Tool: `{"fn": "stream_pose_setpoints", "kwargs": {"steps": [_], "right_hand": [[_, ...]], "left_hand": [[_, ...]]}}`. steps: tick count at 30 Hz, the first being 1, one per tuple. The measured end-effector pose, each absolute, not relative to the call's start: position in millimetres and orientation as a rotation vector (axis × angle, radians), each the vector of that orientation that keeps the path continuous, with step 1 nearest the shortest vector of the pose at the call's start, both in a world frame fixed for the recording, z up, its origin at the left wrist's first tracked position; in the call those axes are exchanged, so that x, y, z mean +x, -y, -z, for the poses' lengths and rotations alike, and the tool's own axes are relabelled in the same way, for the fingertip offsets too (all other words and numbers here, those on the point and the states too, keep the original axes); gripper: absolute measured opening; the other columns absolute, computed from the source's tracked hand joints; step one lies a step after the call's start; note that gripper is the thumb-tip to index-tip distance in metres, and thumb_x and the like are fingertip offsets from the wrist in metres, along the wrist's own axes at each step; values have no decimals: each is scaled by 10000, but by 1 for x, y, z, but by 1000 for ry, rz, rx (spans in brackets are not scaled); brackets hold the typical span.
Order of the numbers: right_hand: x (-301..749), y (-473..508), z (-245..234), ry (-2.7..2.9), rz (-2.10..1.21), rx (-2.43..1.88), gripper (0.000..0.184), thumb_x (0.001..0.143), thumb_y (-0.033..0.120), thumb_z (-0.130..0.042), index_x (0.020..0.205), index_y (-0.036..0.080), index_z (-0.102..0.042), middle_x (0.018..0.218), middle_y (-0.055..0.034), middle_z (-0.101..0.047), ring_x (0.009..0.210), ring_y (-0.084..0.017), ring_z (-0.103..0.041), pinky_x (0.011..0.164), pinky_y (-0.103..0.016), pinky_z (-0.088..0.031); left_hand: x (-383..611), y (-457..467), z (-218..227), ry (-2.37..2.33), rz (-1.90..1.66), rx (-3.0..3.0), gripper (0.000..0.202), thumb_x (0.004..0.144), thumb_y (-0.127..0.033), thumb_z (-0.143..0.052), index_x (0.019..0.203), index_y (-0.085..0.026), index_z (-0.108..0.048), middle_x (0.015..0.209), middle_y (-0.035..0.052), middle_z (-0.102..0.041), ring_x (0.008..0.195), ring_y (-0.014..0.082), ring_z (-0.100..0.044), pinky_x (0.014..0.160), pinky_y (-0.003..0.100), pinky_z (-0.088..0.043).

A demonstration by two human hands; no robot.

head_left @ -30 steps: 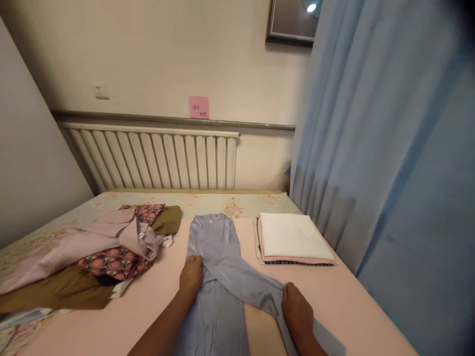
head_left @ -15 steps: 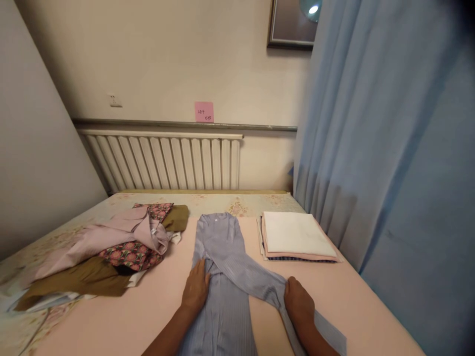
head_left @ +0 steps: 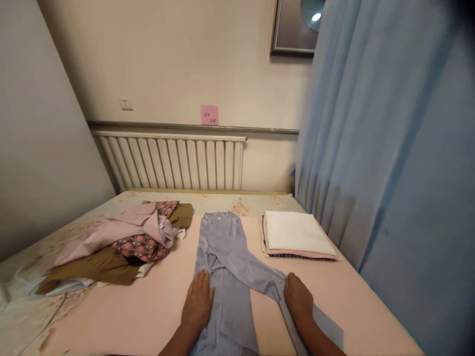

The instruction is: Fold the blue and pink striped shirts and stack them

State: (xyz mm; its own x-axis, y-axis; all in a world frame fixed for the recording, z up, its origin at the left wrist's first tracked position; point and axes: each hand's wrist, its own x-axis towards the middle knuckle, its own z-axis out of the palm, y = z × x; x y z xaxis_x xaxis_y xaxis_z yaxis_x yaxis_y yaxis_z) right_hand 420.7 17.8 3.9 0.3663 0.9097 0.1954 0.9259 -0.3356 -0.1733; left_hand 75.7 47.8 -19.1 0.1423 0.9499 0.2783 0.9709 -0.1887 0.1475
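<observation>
The blue shirt [head_left: 230,269] lies lengthwise on the bed's pink sheet [head_left: 122,316], collar toward the radiator [head_left: 178,164], one sleeve [head_left: 256,272] slanting out to the right. Its thin, ribbed-looking cloth should handle light and limp, perhaps slippery, so the shoulder or cuff seams seem the surest hold. The right hand [head_left: 298,299] has its grip closed on the sleeve; the left hand [head_left: 197,300] rests flat, unclenched, along the shirt's left edge. Bare sheet separates it from the clothes heap [head_left: 143,230]; rightward, the folded stack [head_left: 297,231] and bed edge leave less room.
</observation>
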Motion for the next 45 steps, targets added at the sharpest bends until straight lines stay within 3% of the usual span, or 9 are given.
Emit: {"fn": "stream_pose_setpoints", "kwargs": {"steps": [26, 45], "right_hand": [[422, -18, 0, 1645, 147, -2347, 241, 975, 211, -340, 883, 182, -562, 856, -64, -655, 777, -186, -639, 580, -266, -318], [421, -18, -1, 1644, 178, -2341, 231, 973, 194, -354, 861, 180, -556, 844, -59, -661, 778, -180, -640, 588, -263, -308]], "left_hand": [[75, -49, 27, 1815, 586, -2215, 471, 926, -333, -342, 1324, -140, -503, 1373, 119, -541, 1297, 235, -461, 1078, 410, -355], [77, -46, 19, 1874, 581, -2242, 469, 921, -319, -351, 1324, -128, -497, 1382, 128, -527, 1309, 235, -440, 1094, 399, -318]]}}
